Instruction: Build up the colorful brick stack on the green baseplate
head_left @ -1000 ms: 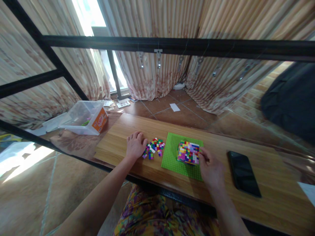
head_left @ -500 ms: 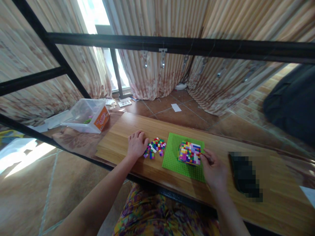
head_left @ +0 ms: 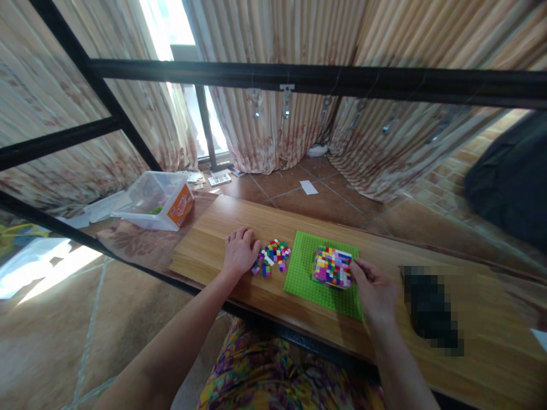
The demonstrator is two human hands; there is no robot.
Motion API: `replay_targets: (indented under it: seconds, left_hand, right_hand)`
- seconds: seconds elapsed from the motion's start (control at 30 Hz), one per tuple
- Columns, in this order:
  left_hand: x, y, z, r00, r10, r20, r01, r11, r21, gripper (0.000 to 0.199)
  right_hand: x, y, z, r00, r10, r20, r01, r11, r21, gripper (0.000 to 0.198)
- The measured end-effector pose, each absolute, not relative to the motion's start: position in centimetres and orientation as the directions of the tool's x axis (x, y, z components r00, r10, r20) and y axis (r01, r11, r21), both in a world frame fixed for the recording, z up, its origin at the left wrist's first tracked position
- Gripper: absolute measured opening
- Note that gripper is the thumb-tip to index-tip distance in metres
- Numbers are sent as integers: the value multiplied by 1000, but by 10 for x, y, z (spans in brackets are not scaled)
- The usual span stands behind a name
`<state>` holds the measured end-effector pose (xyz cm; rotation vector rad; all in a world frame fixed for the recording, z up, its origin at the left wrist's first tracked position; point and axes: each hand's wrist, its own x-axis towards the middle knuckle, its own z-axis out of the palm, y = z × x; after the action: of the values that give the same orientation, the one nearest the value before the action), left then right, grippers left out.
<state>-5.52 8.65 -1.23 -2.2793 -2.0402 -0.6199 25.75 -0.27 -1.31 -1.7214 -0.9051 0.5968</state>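
Brick block [head_left: 332, 270]: on the green baseplate [head_left: 296, 279].
Right hand [head_left: 376, 288]: thumb and fingers close together at the block's right edge; whether gripping, I cannot tell.
Left hand [head_left: 241, 250]: fingers apart on the tabletop [head_left: 205, 228], beside loose bricks [head_left: 269, 260].
Change: hands nearly unmoved over 1 second, suggesting careful work on 1 side.
Tabletop, right: pixelated dark object [head_left: 431, 313].
Room: plastic box [head_left: 149, 219] left, curtains [head_left: 265, 131] beyond.

Two hands, one left hand [head_left: 241, 251] and one right hand [head_left: 376, 291]; one green board [head_left: 298, 267]; one block of joined bricks [head_left: 332, 267]; one heap of loose bricks [head_left: 271, 257], too small and crowded to count; one wooden table [head_left: 205, 242]; one plastic box [head_left: 151, 220]; one dark pixelated object [head_left: 433, 313]; six clips [head_left: 286, 105] under one black bar [head_left: 239, 73]
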Motion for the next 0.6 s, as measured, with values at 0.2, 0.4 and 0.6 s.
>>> replay_targets:
  seconds: [0.2,0.4,0.6]
  left_hand:
    - [-55,86,-12,70,953,294,959,-145,243,38]
    - [-55,86,-12,69,951,302,962,-144,234,38]
    - [-54,85,-12,71,949,308,966,-143,217,36]
  right_hand:
    - [252,-1,-9,593,805,10,221,-151,-963,45]
    - [246,1,-10,628,776,59,216,-101,-971,41]
    - [241,5,-9,643,765,28,138,-80,-987,42]
